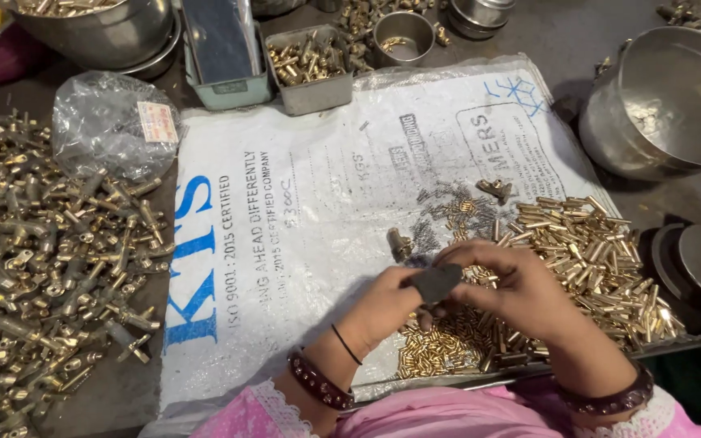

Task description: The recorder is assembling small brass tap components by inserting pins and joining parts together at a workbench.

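Note:
My left hand (389,302) and my right hand (506,285) meet over the lower middle of a white woven sack (310,203) spread on the work surface. Between their fingers is a small dark grey pad-like piece (436,281), which both hands touch. Whether a brass part is pinched there too I cannot tell. Under and right of my hands lies a heap of short brass tubes (594,251). Smaller brass pins (440,345) lie below my hands. Thin springs (452,211) are scattered just beyond them, with a single brass fitting (400,242) beside them.
A large pile of brass valve fittings (42,276) covers the left side. A crumpled clear plastic bag (111,122) lies above it. Steel bowls (667,105) (99,28), a small tin of brass parts (310,65), a steel cup (403,36) and a grey tray (221,49) stand at the back.

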